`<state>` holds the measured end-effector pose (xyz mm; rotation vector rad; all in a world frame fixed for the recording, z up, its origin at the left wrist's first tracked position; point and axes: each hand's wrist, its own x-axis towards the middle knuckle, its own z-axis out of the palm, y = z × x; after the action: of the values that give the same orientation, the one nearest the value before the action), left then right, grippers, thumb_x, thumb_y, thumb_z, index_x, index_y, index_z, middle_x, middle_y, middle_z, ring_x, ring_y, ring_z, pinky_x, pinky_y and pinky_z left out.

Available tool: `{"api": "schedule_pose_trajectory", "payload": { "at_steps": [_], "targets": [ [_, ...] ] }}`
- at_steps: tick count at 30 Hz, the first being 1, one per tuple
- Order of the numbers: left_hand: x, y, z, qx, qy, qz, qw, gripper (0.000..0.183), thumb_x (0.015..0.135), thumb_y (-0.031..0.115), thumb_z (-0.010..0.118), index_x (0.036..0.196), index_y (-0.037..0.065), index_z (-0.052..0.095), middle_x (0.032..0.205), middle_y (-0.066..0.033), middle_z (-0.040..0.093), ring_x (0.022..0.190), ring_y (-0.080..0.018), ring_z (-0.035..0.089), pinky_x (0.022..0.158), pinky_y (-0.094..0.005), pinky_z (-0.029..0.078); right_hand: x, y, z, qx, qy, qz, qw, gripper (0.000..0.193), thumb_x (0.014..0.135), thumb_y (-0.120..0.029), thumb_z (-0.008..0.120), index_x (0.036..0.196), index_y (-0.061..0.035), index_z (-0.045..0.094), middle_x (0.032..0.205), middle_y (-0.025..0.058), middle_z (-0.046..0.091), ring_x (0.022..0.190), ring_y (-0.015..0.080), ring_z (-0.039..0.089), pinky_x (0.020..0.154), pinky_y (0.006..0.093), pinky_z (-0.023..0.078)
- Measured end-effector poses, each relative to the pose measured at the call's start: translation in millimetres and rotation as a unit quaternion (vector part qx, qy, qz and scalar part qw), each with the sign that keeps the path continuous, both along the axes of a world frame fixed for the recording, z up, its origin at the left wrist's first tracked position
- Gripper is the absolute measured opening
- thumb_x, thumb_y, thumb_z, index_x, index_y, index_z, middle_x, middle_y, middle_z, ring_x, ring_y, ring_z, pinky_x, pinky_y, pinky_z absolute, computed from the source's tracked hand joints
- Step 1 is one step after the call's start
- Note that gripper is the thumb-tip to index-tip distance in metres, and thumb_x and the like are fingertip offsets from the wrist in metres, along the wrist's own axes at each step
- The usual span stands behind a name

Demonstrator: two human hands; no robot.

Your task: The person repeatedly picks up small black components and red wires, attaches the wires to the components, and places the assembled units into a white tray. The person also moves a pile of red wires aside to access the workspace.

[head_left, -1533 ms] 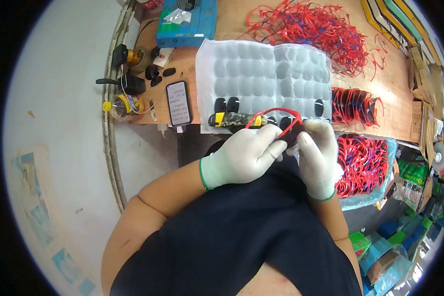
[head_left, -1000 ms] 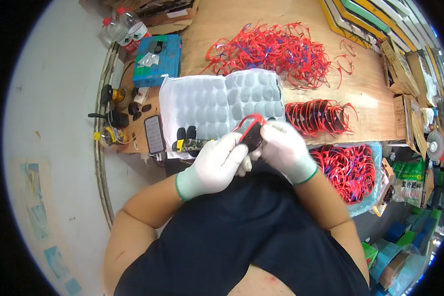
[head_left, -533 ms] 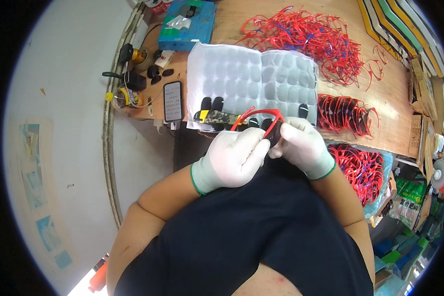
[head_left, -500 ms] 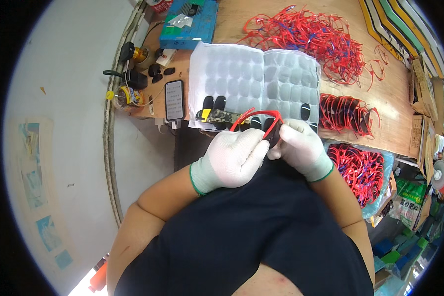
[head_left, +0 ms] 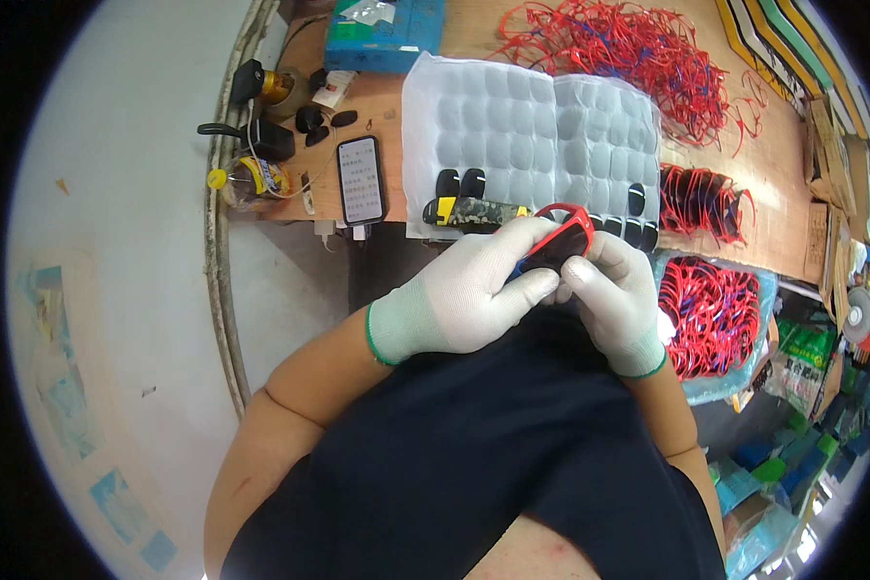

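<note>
White tray (head_left: 493, 116) holds dark lenses (head_left: 636, 199), blue-lined container (head_left: 713, 390) red frames (head_left: 709, 314).

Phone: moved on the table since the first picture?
No. The phone still lies at the front edge of the table, just left of the white tray; all shifted together in view, so likely the camera moved.

Wooden table (head_left: 778, 184), white dimpled tray (head_left: 498, 116), phone (head_left: 361, 184), blue box (head_left: 385, 39), tangled red frames (head_left: 628, 48)
</note>
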<state>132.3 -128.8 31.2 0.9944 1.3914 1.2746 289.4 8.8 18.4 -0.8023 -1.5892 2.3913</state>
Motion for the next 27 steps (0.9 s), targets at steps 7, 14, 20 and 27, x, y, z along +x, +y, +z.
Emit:
{"api": "schedule_pose_trajectory", "payload": {
  "at_steps": [7,14,20,27],
  "targets": [
    [10.6,-10.3,3.8,0.166,0.229,0.013,0.959,0.03,0.09,-0.002,0.064,0.119,-0.005,0.06,0.08,-0.0121,0.071,0.067,-0.0297,0.072,0.06,-0.0347,0.057,15.1,-13.1,2.7,0.01,0.021,0.041,0.999,0.026,0.099,-0.022,0.065,0.082,-0.0014,0.067,0.08,0.0034,0.067,0.074,0.0095,0.058,0.069,0.0261,0.046],
    [-7.6,-8.7,-2.3,0.097,0.289,-0.006,0.952,0.031,0.086,0.003,0.069,0.116,-0.002,0.062,0.072,-0.0133,0.065,0.059,-0.0337,0.067,0.056,-0.0392,0.053,2.6,-5.6,-16.9,0.104,0.004,-0.019,0.994,0.039,0.082,-0.014,0.085,0.112,0.0003,0.065,0.105,0.0066,0.067,0.097,0.0136,0.061,0.087,0.0298,0.05],
    [-28.0,-10.8,-6.9,0.038,0.196,-0.127,0.971,0.02,0.08,0.008,0.073,0.1,0.004,0.068,0.07,-0.0117,0.065,0.061,-0.0264,0.066,0.058,-0.0376,0.05,-3.5,28.7,-6.8,0.366,0.186,0.203,0.889,0.024,0.08,-0.012,0.081,0.094,-0.003,0.064,0.109,0.0154,0.065,0.113,0.0384,0.061,0.098,0.0455,0.049],
    [-78.3,12.4,-141.4,-0.367,0.503,0.135,0.771,0.071,0.084,0.065,0.073,0.107,-0.002,0.07,0.093,-0.0206,0.072,0.092,-0.0375,0.07,0.085,-0.0428,0.054,33.9,63.7,-0.3,0.265,0.069,0.177,0.945,0.021,0.093,-0.009,0.066,0.11,0.0036,0.066,0.097,0.02,0.07,0.09,0.0357,0.07,0.086,0.0389,0.054]
  ]
}}
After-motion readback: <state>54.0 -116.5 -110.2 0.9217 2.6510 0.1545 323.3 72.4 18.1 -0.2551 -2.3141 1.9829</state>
